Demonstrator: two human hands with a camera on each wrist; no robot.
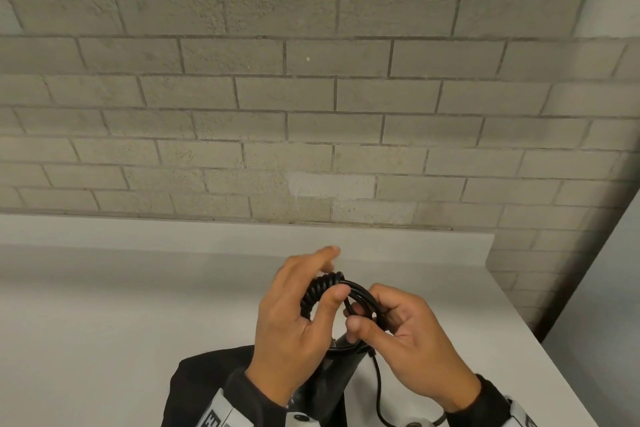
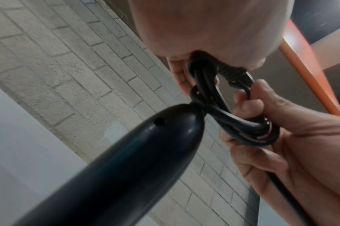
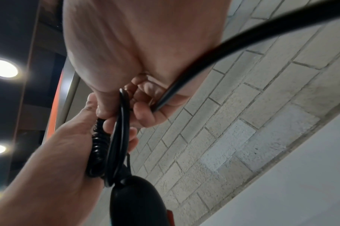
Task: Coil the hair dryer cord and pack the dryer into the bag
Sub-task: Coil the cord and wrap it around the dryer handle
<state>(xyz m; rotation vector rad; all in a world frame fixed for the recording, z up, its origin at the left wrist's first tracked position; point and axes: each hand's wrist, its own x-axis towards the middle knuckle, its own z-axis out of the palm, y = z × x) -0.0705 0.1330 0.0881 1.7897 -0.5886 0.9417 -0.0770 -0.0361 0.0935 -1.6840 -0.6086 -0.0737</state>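
Both hands hold the hair dryer's black cord (image 1: pixel 360 289) above the white counter. My left hand (image 1: pixel 334 274) grips the spiral stretch of cord (image 1: pixel 317 291), with its thumb through the loops and the forefinger pointing forward. My right hand (image 1: pixel 367 317) pinches the smooth loops (image 2: pixel 242 131) between thumb and curled fingers. A free strand (image 3: pixel 242 38) runs back past the right palm. Below the loops hangs the black dryer handle (image 2: pixel 126 160), also in the right wrist view (image 3: pixel 138 203). The black bag (image 1: pixel 207 378) lies under my wrists, and its mouth is hidden.
The white counter (image 1: pixel 121 305) stretches left and ahead to a grey brick wall (image 1: pixel 311 97). Its right edge (image 1: pixel 519 333) runs diagonally close to my right hand. A thin black string (image 1: pixel 378 388) hangs beneath the right hand.
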